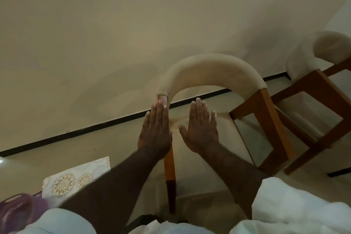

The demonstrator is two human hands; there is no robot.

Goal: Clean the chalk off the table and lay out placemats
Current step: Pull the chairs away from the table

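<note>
Both my hands are stretched out flat in front of me, backs up, fingers straight and holding nothing. My left hand [156,129] is over the left post of a chair; my right hand [199,129] hovers over the chair's seat. A patterned placemat [76,176] with gold floral medallions lies at the lower left, partly hidden behind my left forearm. No table top or chalk shows in this view.
A wooden chair [210,70] with a curved beige padded back stands right before me. A second like chair [311,81] stands at the right. A cream wall with black skirting [85,131] runs behind. A purple patterned object [15,209] sits at the bottom left.
</note>
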